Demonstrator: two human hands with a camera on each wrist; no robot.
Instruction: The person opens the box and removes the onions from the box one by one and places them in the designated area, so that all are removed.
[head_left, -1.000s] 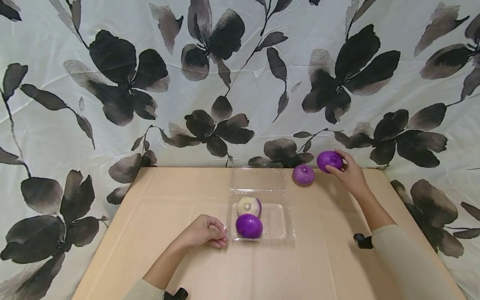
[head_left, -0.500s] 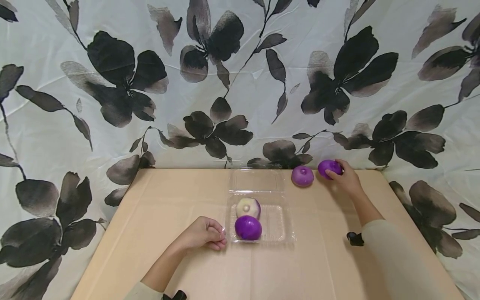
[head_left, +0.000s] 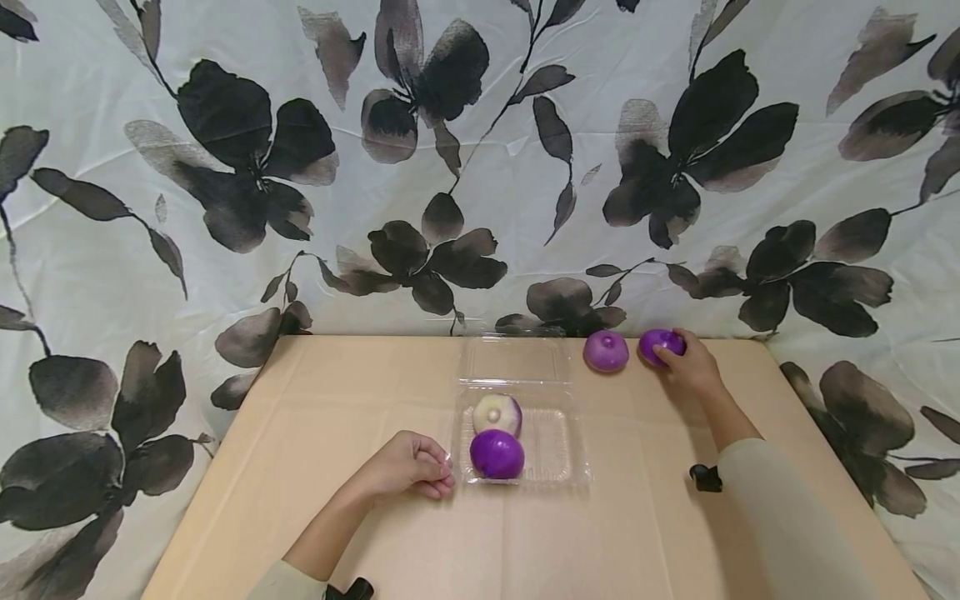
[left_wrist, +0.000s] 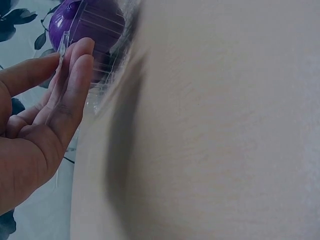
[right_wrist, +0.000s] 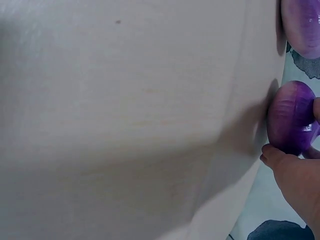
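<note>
At the table's far right edge my right hand point(head_left: 696, 365) grips a purple onion point(head_left: 656, 348), thumb on its near side. The right wrist view has this onion point(right_wrist: 290, 117) low by the tabletop, with fingers point(right_wrist: 292, 182) round it. Just left of it sits a second, duller purple onion point(head_left: 606, 352). A clear plastic clamshell box point(head_left: 551, 454) lies unfolded mid-table. Two onions stand in its left side: a pale one with purple edges point(head_left: 493, 414) behind a deep purple one point(head_left: 497, 455). My left hand point(head_left: 407, 467) pinches the box's left rim, plainly seen between thumb and fingers point(left_wrist: 75, 85).
The box's lid point(head_left: 513, 360) is folded back toward the table's rear edge. Behind the tan table point(head_left: 337, 383) hangs a white cloth point(head_left: 547, 192) with dark flowers. A black wrist camera point(head_left: 706, 477) sits at the right sleeve.
My right hand has lowered the purple onion toward the tabletop, beside the duller one, and still grips it. The left hand keeps its pinch on the box rim.
</note>
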